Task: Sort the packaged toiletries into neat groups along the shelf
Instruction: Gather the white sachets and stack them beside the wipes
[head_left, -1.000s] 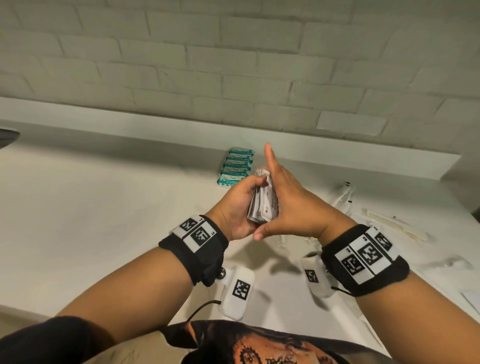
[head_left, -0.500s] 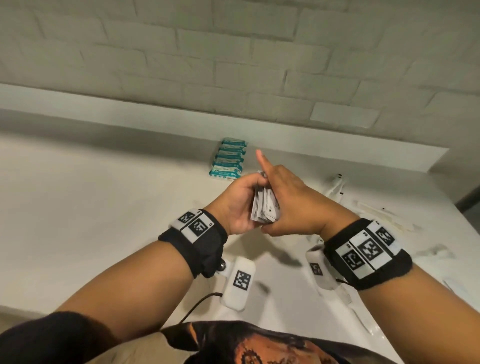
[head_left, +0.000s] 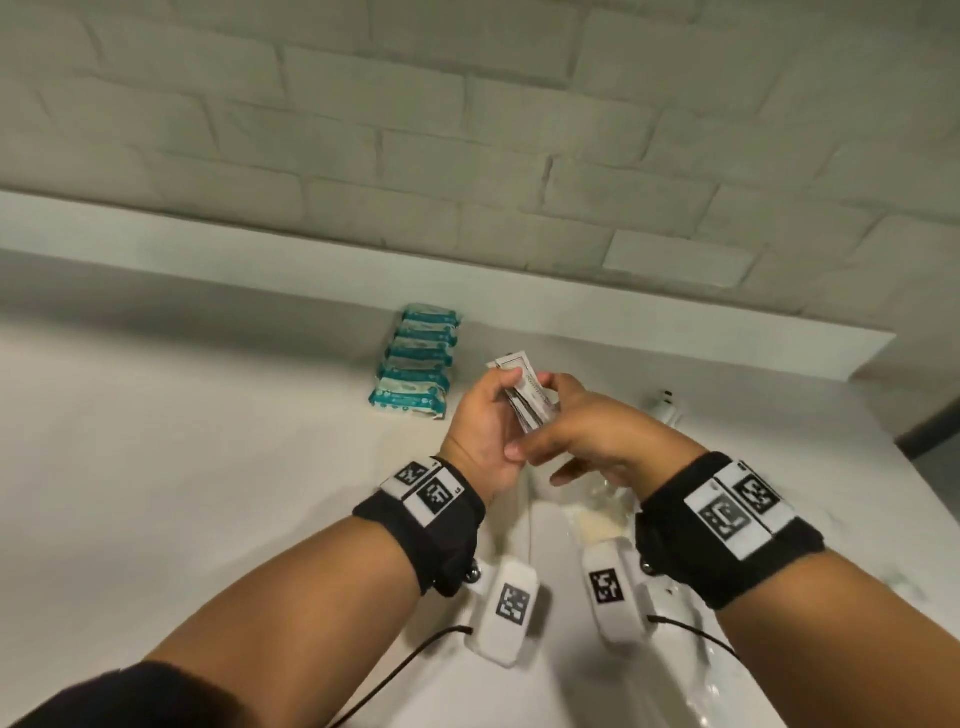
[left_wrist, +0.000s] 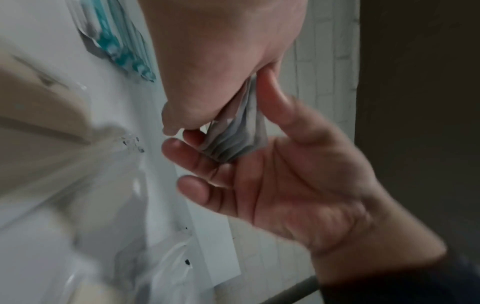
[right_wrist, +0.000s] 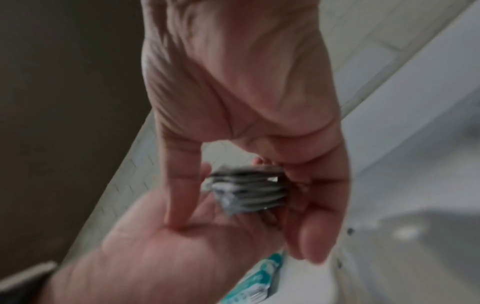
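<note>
Your left hand (head_left: 485, 431) and right hand (head_left: 597, 436) both grip a stack of white sachets (head_left: 527, 397) above the shelf (head_left: 208, 415), right of the teal packets (head_left: 413, 364).

Black wristbands (head_left: 431, 525) bearing square-coded white tags, white camera pods (head_left: 506, 608), thin black cables (head_left: 415, 654).

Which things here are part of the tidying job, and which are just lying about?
Part of the job:
- white sachets, held between left hand and right hand
- teal packets, lined up on the shelf

Lying about:
- clear plastic wrappers
</note>
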